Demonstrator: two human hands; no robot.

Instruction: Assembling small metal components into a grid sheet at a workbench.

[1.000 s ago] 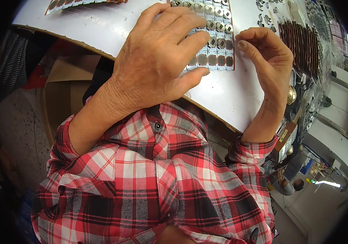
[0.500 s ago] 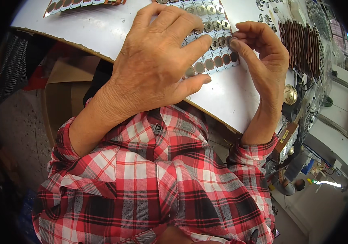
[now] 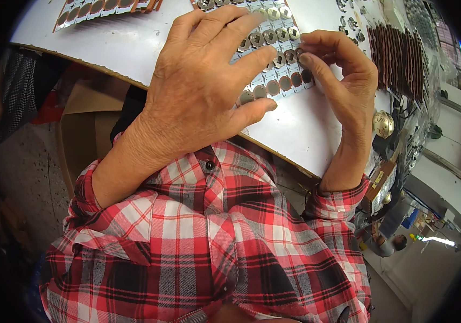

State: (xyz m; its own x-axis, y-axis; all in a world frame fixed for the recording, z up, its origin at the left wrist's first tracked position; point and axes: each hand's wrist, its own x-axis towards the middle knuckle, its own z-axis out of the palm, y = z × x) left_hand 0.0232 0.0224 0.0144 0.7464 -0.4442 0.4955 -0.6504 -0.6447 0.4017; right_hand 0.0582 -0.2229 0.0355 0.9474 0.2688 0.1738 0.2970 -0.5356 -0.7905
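A light-blue panel of small circuit boards (image 3: 286, 93) lies on the white table, with rows of round dark pads and shiny metal clips. My left hand (image 3: 198, 81) is spread over the panel's left part, fingers apart, hiding several boards. Beside the panel's right edge is my right hand (image 3: 343, 70), its fingers curled. Its thumb and fingertips close on a metal clip (image 3: 300, 52) at the right end of a row; the fingertips partly hide this clip. Below that row, a row of bare round pads (image 3: 284, 83) runs along the near edge.
Another stack of panels (image 3: 98, 7) lies at the far left. Loose metal clips (image 3: 351, 22) are scattered at the far right, beside a row of upright brown-edged panels (image 3: 397, 63). A round gold-coloured metal object (image 3: 383, 124) stands near the right edge. An open cardboard box (image 3: 88, 129) is below the table.
My right fingertips have shifted slightly left, onto the end of the row. My left hand stays spread over the panel. The whole view has moved a little.
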